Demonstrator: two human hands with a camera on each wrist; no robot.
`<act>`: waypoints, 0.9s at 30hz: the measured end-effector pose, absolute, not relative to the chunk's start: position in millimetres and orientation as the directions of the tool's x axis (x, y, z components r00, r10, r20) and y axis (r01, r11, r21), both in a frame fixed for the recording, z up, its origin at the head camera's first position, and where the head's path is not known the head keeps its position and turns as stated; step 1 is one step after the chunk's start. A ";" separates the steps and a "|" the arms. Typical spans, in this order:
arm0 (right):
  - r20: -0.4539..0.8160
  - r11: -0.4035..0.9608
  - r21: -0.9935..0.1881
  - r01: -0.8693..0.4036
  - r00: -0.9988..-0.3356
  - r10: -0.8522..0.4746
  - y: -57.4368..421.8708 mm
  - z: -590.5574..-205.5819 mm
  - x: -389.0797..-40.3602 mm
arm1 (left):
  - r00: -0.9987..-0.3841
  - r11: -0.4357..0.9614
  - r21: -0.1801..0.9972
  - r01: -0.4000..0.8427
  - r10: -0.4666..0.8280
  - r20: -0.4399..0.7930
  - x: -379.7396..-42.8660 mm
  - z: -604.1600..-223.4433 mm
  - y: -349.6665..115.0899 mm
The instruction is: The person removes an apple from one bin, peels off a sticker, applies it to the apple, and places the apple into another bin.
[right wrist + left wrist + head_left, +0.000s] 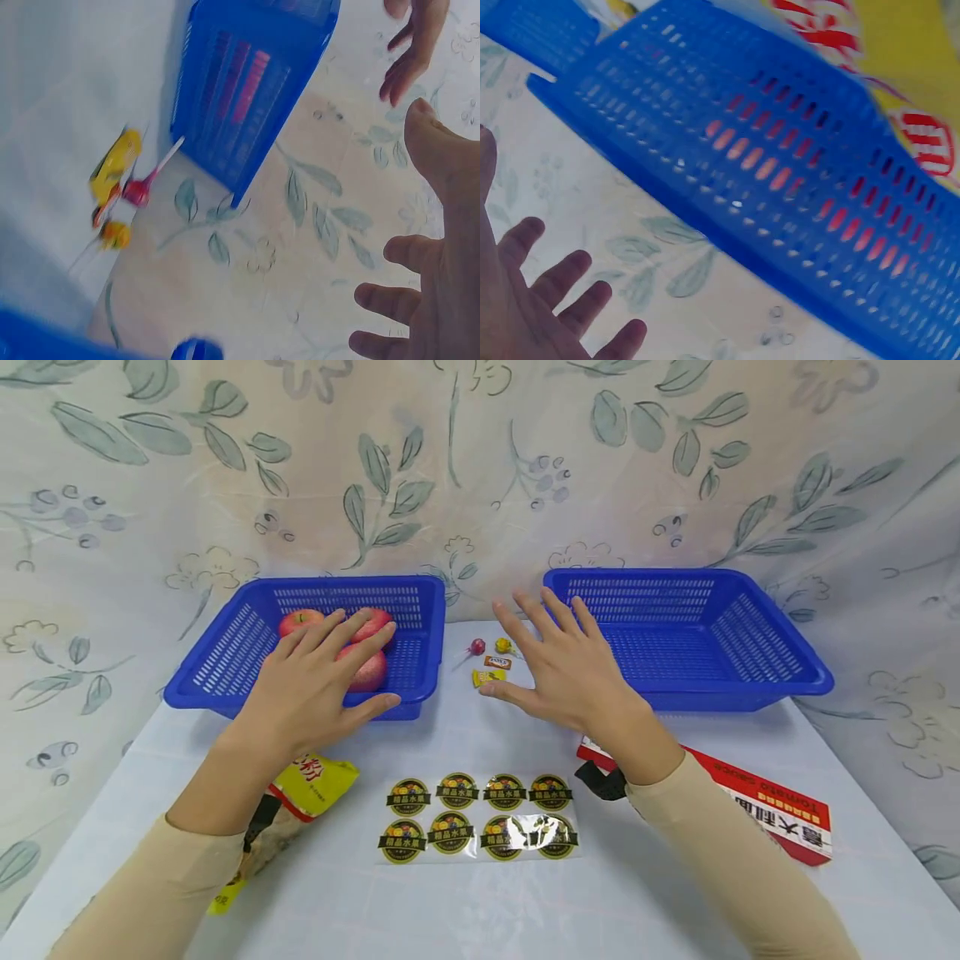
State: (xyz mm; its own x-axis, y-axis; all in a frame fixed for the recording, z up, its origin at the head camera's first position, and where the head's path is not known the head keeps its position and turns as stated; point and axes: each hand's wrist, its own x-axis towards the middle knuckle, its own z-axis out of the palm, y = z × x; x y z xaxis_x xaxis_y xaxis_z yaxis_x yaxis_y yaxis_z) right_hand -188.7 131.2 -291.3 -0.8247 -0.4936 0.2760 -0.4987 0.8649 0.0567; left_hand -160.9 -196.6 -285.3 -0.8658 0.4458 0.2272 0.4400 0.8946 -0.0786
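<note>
Sticker sheet [477,818]: is lying on the counter [480,910], showing eight round black-and-gold labels in two rows of four, each bearing 精品水果; glare is washing over the two lower right ones.
Red-and-white box [783,814]: is displaying "Tomato sauce" and 大利面; the right forearm is covering part.
Yellow bag [322,785]: is showing 粉 in red, the left forearm hiding other print.
Sweets: two lollipops, red [477,647] and yellow [503,645], a brown wrapped sweet [497,662] and a yellow wrapped sweet [487,677] are lying between the baskets; their print is staying too small to read.
Apples [369,678]: three, red with paler flecks, are sitting inside the left blue basket [217,664].
Left hand [307,681]: is hovering over that basket, fingers spread, holding nothing.
Right hand [570,672]: is hovering beside the right blue basket [652,643], fingers spread, holding nothing.
</note>
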 end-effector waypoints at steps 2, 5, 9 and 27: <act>0.269 0.856 0.042 -0.516 -0.819 -0.507 124.1 -289.6 -192.0 | -0.871 0.900 -0.065 0.430 0.433 0.230 -165.7 -286.9 -199.8; 0.255 0.845 0.016 -0.535 -0.814 -0.521 112.3 -290.0 -196.4 | -0.883 0.909 -0.034 0.415 0.411 0.227 -172.4 -291.2 -206.2; 0.223 0.837 -0.047 -0.546 -0.822 -0.524 94.7 -294.3 -198.4 | -0.898 0.918 0.025 0.397 0.382 0.219 -179.7 -296.2 -218.9; 0.073 0.696 -0.451 -0.559 -0.800 -0.595 53.5 -317.2 -223.7 | -0.954 0.942 0.150 0.300 0.296 0.045 -224.3 -289.1 -238.1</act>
State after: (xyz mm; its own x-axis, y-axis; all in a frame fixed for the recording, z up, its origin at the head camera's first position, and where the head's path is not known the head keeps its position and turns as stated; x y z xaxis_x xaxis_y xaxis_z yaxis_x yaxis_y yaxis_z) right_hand -223.7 53.5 -317.2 -0.8003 -0.5952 0.0727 -0.5586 0.6960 -0.4512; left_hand -224.3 -238.1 -289.1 -0.9541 0.2961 0.0454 0.2995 0.9423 0.1497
